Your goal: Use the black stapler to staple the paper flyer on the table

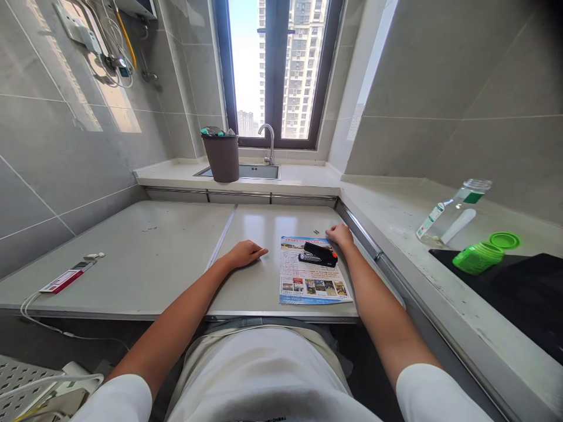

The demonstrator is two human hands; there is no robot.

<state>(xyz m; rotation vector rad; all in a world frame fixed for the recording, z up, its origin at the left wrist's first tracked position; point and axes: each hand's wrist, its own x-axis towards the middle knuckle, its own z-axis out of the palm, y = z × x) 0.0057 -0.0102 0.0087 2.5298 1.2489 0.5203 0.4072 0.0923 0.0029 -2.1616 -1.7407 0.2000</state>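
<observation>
Leaflet (291, 274) flat on table (185, 252). Black stapler (319, 257) lies on leaflet's upper half. Left hand (247, 254) left of leaflet; right hand (340, 235) at leaflet's upper-right corner, near small grey pieces (316, 232) just beyond its top edge. Both grips curled in; can't tell whether either pinches anything.

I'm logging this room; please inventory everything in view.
Stapler: one, black, on leaflet
Leaflet: one, multicoloured, on table
Small pieces: two, grey, beyond leaflet
Table: one, pale, centre
Slim item: one, red-and-white, table's left
Bin: one, brown, at sink
Sink: one, silver, below window
Faucet: one, silver, behind sink
Window: one, dark-framed, top centre
Jar: one, clear, right counter
Open container: one, green, right counter
Panel: one, black, right counter
Basket: one, white, lower left
Shirt: one, white, bottom
Left hand: one, bare, left of leaflet
Right hand: one, bare, beside leaflet
</observation>
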